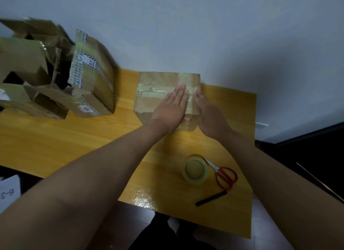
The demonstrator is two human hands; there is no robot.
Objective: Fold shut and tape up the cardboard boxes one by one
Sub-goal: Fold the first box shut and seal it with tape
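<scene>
"4002" is read on a label of the taped carton (93,82) left of the box (158,89); "6-3" is seen on a paper (8,192). The box's taped top is pressed by the left hand (170,108), fingers flat, while its right edge is touched by the right hand (208,112), fingers straight.

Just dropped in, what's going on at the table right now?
A person is pressing both flat hands, left hand and right hand, onto the taped top of a closed cardboard box on the yellow table. The tape roll, red scissors and black marker lie unused nearby. Open boxes wait at the left.
</scene>
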